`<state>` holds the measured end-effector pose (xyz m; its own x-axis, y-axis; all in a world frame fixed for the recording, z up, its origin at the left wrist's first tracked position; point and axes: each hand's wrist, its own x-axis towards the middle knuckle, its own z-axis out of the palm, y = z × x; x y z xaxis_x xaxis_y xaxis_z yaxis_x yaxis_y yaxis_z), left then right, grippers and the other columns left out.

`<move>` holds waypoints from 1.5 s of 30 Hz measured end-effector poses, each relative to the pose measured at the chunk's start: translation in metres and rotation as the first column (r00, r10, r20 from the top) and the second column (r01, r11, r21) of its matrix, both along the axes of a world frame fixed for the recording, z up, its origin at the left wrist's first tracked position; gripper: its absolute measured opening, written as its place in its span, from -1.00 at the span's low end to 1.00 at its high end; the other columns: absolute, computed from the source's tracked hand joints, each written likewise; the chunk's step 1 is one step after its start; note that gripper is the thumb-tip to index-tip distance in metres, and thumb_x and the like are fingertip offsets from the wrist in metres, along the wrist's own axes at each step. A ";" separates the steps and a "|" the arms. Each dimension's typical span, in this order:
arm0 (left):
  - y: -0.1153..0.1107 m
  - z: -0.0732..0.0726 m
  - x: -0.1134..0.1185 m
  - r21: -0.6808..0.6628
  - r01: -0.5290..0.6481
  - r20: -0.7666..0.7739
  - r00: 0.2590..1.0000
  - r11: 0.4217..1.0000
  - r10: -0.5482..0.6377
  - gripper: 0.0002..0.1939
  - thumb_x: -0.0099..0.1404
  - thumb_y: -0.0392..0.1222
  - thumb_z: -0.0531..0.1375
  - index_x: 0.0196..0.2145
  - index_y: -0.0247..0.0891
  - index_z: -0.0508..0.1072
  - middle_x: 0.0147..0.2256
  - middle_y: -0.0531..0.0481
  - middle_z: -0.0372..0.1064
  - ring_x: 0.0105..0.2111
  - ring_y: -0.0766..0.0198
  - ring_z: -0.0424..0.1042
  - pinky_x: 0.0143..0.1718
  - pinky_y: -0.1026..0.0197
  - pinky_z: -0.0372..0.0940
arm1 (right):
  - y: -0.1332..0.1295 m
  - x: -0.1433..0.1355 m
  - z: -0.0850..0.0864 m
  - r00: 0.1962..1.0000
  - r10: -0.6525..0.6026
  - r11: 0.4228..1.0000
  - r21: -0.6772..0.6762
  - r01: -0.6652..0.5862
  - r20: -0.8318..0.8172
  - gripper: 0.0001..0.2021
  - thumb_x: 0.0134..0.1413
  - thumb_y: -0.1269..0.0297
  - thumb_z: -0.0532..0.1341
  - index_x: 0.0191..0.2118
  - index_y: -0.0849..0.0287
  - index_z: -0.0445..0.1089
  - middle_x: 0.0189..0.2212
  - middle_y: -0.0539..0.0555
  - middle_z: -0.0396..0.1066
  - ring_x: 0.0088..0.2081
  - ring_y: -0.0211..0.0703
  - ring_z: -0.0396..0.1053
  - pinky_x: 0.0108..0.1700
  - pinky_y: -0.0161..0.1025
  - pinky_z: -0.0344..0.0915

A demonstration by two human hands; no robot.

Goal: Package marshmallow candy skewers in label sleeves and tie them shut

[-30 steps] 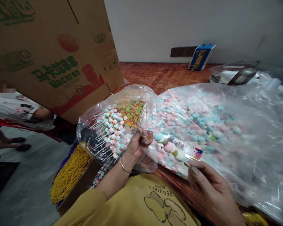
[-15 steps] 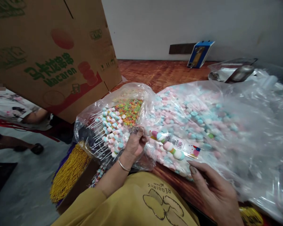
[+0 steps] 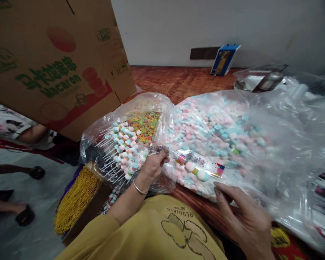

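My left hand [image 3: 155,164] is closed, pinching the end of a clear printed plastic bag [image 3: 197,159] between thumb and fingers. A marshmallow skewer [image 3: 202,176] in pink, white, blue and green lies along this bag, its far end seemingly inside. My right hand [image 3: 242,213] is closed in a pinch at the skewer's stick end; the stick barely shows. Beneath both lies a large clear bag of pastel marshmallows [image 3: 195,115]. Left of my left hand, finished marshmallow skewers [image 3: 126,148] with white sticks are stacked on an open plastic bag of colourful cereal rings [image 3: 147,126].
A tall cardboard box [image 3: 78,54] stands at the left. Below it sits a box of gold twist ties [image 3: 78,202]. A blue device [image 3: 224,59] and a metal scoop [image 3: 271,82] are at the back of the wooden table [image 3: 154,80]. Another person's arm [image 3: 32,133] shows behind the box.
The skewer sits farther into the printed bag, toward my left hand. My right hand has moved slightly left with it. The view has shifted a little, and another person's foot shows lower left.
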<state>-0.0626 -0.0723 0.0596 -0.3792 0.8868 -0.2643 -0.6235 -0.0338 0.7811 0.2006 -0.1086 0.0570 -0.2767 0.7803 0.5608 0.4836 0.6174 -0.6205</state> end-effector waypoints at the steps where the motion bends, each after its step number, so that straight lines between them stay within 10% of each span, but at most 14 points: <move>1: -0.001 0.000 0.000 0.007 0.011 -0.010 1.000 1.000 -0.011 -0.47 -0.25 -0.05 0.63 -0.45 -0.30 0.45 -0.54 0.16 0.33 -0.58 0.47 0.24 -0.55 0.36 0.14 | 0.000 -0.001 0.000 1.000 0.004 0.999 -0.033 -0.005 -0.017 -0.83 0.26 0.39 0.27 -0.08 0.07 0.54 -0.27 0.05 0.60 -0.30 -0.17 0.56 -0.27 -0.34 0.45; 6: 0.001 0.002 0.001 0.131 0.097 -0.012 0.995 0.987 -0.096 -0.62 -0.04 -0.11 0.57 -0.34 -0.29 0.54 -0.39 0.07 0.47 -0.42 0.38 0.44 -0.30 0.30 0.33 | -0.003 -0.012 -0.003 0.975 -0.040 0.894 -0.443 -0.063 -0.220 -0.87 0.24 0.20 0.30 -0.18 0.09 0.57 -0.36 0.04 0.57 -0.38 -0.18 0.51 -0.36 -0.36 0.42; 10: 0.007 0.008 0.005 0.195 0.150 0.179 0.966 0.969 -0.186 -0.60 0.07 -0.25 0.50 -0.12 -0.25 0.57 -0.20 -0.02 0.53 -0.20 0.26 0.53 -0.06 0.18 0.39 | -0.010 -0.027 -0.010 0.847 -0.162 0.521 -0.773 -0.362 -0.506 -0.69 0.19 0.03 0.35 -0.07 0.13 0.55 -0.59 -0.07 0.31 -0.58 -0.30 0.26 -0.54 -0.37 0.23; 13: 0.012 0.011 0.011 0.197 0.133 0.321 0.927 0.971 -0.192 -0.71 0.17 -0.25 0.45 -0.16 -0.28 0.55 -0.42 0.10 0.40 -0.39 0.38 0.44 -0.17 0.23 0.40 | -0.016 -0.043 -0.013 0.669 -0.328 0.225 -0.743 -0.631 -0.667 -0.64 0.09 0.00 0.43 -0.12 0.15 0.53 -0.60 -0.17 0.17 -0.66 -0.44 0.04 -0.56 -0.37 0.22; 17: 0.017 0.014 0.020 0.190 0.156 0.408 0.885 0.969 -0.223 -0.75 0.22 -0.17 0.44 -0.21 -0.29 0.52 -0.51 0.18 0.23 -0.51 0.47 0.30 -0.30 0.30 0.37 | -0.020 -0.057 -0.018 0.611 -0.388 0.045 -0.676 -0.736 -0.690 -0.62 0.03 -0.03 0.45 -0.24 0.19 0.50 -0.63 -0.23 0.07 -0.72 -0.53 -0.21 -0.67 -0.41 0.06; 20: 0.021 0.014 0.027 0.114 0.184 0.392 0.895 0.976 -0.214 -0.67 0.16 -0.15 0.49 -0.20 -0.31 0.51 -0.52 0.19 0.22 -0.54 0.49 0.26 -0.38 0.33 0.33 | -0.022 -0.059 -0.025 0.671 -0.301 0.170 -0.730 -0.662 -0.678 -0.62 0.10 -0.09 0.39 -0.26 0.18 0.48 -0.67 -0.23 0.04 -0.72 -0.48 -0.17 -0.66 -0.41 0.00; 25: 0.027 0.014 0.035 -0.009 0.192 0.321 0.930 0.981 -0.179 -0.60 0.05 -0.15 0.54 -0.24 -0.34 0.51 -0.54 0.19 0.24 -0.57 0.50 0.25 -0.43 0.35 0.29 | -0.019 -0.054 -0.033 0.964 -0.004 0.867 -0.481 -0.130 -0.266 -0.83 0.33 0.20 0.22 -0.24 0.15 0.51 -0.48 -0.01 0.45 -0.49 -0.28 0.34 -0.41 -0.34 0.24; 27: 0.028 0.014 0.037 -0.043 0.188 0.300 0.939 0.981 -0.167 -0.58 0.02 -0.12 0.55 -0.27 -0.34 0.50 -0.54 0.19 0.25 -0.58 0.49 0.25 -0.42 0.34 0.30 | -0.016 -0.052 -0.034 0.998 -0.021 0.985 -0.174 0.011 -0.058 -0.87 0.32 0.32 0.20 -0.22 0.15 0.52 -0.43 0.03 0.52 -0.44 -0.23 0.40 -0.34 -0.30 0.26; 30: 0.028 0.015 0.041 -0.059 0.196 0.284 0.943 0.979 -0.172 -0.55 0.03 -0.08 0.55 -0.24 -0.34 0.50 -0.55 0.20 0.23 -0.57 0.48 0.25 -0.40 0.31 0.32 | -0.012 -0.050 -0.036 0.988 -0.126 0.991 0.046 0.123 0.083 -0.89 0.29 0.37 0.22 -0.24 0.17 0.51 -0.48 0.05 0.50 -0.47 -0.20 0.38 -0.36 -0.26 0.22; 34: 0.028 0.014 0.045 -0.048 0.228 0.289 0.935 0.972 -0.205 -0.54 0.07 -0.03 0.53 -0.21 -0.32 0.48 -0.56 0.22 0.18 -0.58 0.47 0.23 -0.39 0.30 0.32 | -0.013 -0.052 -0.033 0.988 -0.094 0.943 -0.331 0.047 -0.126 -0.83 0.31 0.22 0.22 -0.29 0.14 0.47 -0.51 0.01 0.42 -0.50 -0.22 0.32 -0.41 -0.28 0.21; 39: 0.028 0.010 0.047 0.050 0.272 0.324 0.906 0.961 -0.273 -0.54 0.05 -0.01 0.54 -0.24 -0.29 0.48 -0.56 0.21 0.17 -0.55 0.45 0.25 -0.36 0.31 0.32 | -0.014 -0.057 -0.022 0.731 -0.313 0.400 -0.783 -0.477 -0.606 -0.66 0.23 -0.07 0.28 -0.34 0.11 0.33 -0.70 -0.24 -0.03 -0.70 -0.39 -0.14 -0.61 -0.36 -0.02; 41: 0.028 0.009 0.049 0.060 0.286 0.328 0.899 0.956 -0.290 -0.56 0.08 0.00 0.52 -0.26 -0.28 0.47 -0.55 0.20 0.18 -0.55 0.45 0.25 -0.35 0.30 0.32 | -0.014 -0.060 -0.022 0.700 -0.351 0.309 -0.783 -0.540 -0.621 -0.63 0.23 -0.11 0.27 -0.32 0.12 0.35 -0.71 -0.27 -0.12 -0.71 -0.41 -0.22 -0.62 -0.36 -0.04; 43: 0.028 0.008 0.053 0.048 0.279 0.319 0.906 0.959 -0.279 -0.56 0.09 0.03 0.51 -0.26 -0.29 0.47 -0.56 0.21 0.18 -0.55 0.45 0.25 -0.33 0.29 0.32 | -0.013 -0.063 -0.024 0.769 -0.276 0.418 -0.792 -0.445 -0.577 -0.63 0.25 -0.10 0.24 -0.31 0.14 0.40 -0.71 -0.22 -0.02 -0.68 -0.37 -0.10 -0.59 -0.35 0.01; 45: 0.025 0.006 0.061 0.033 0.272 0.312 0.911 0.962 -0.268 -0.52 0.06 0.06 0.52 -0.25 -0.29 0.47 -0.56 0.21 0.19 -0.55 0.45 0.27 -0.35 0.30 0.30 | -0.011 -0.065 -0.030 0.883 -0.171 0.670 -0.709 -0.222 -0.438 -0.68 0.28 -0.03 0.22 -0.31 0.14 0.44 -0.63 -0.10 0.21 -0.59 -0.30 0.13 -0.50 -0.32 0.13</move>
